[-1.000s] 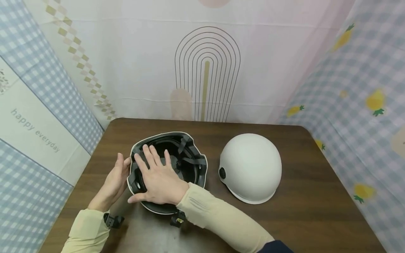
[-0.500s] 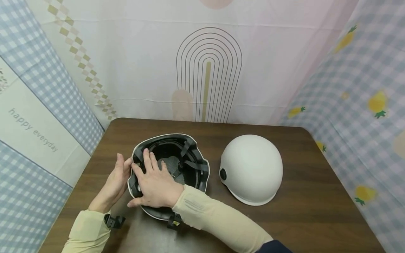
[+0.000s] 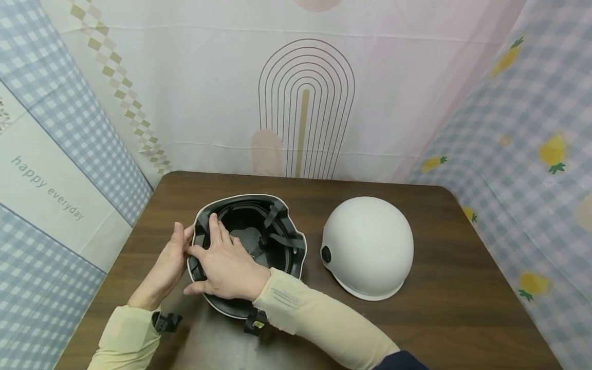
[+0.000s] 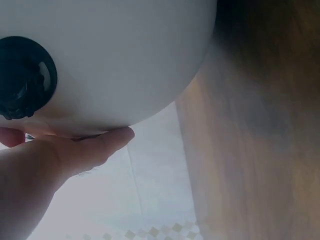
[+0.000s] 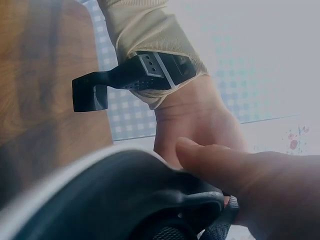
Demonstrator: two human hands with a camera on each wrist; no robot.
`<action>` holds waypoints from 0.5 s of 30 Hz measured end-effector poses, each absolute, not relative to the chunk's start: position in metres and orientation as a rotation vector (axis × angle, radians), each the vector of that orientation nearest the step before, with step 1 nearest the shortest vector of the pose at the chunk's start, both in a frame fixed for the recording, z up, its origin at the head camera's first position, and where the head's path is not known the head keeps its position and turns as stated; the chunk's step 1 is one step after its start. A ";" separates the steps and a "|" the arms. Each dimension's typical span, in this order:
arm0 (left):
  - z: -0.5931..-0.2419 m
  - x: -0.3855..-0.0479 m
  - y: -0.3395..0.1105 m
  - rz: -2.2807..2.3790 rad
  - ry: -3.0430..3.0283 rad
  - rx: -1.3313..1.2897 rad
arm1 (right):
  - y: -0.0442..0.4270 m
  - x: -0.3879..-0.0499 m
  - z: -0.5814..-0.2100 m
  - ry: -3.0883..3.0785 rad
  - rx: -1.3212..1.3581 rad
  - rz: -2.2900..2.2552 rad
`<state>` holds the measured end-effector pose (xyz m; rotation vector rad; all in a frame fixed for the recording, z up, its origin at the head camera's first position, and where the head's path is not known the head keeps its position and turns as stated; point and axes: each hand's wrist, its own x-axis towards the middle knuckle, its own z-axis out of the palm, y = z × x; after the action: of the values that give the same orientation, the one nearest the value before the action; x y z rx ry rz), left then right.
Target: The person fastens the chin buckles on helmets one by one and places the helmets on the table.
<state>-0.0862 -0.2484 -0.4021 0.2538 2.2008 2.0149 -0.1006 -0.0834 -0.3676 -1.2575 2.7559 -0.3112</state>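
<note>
the helmet is at the left part of the desk, crown down, its dark hollow facing up; whether the hands lift it a little, i cannot tell. from above it looks nearly round, so i find no clear long axis. in my judgement, all turns on its left edge, because both hands meet there. the right hand lies over the hollow, its fingers rather straight and pointing to the far side, and its thumb reaching out over the rim. the left hand is outside, with fingers long and not curled; in the left wrist view i see them along the white shell, near a dark knob. so the helmet lies to the right of the left fingers and below the right ones; neither hand is nearer, both touch it. the straps are at its right side. farther right, a second helmet rests crown up, apart from the first.
</note>
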 end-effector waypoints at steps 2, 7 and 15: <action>-0.401 -0.087 -0.249 2.022 2.202 0.267 | -0.083 -0.101 -0.368 2.751 -1.281 -0.347; -0.399 -0.087 -0.250 2.041 2.219 0.269 | -0.081 -0.102 -0.368 2.732 -1.305 -0.435; -0.394 -0.088 -0.249 2.038 2.216 0.075 | -0.082 -0.096 -0.361 2.916 -1.236 -0.451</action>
<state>-0.0882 -0.2487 -0.3942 0.0746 2.2162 2.0378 -0.0959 -0.0815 -0.3609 -1.2360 2.9162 -0.4510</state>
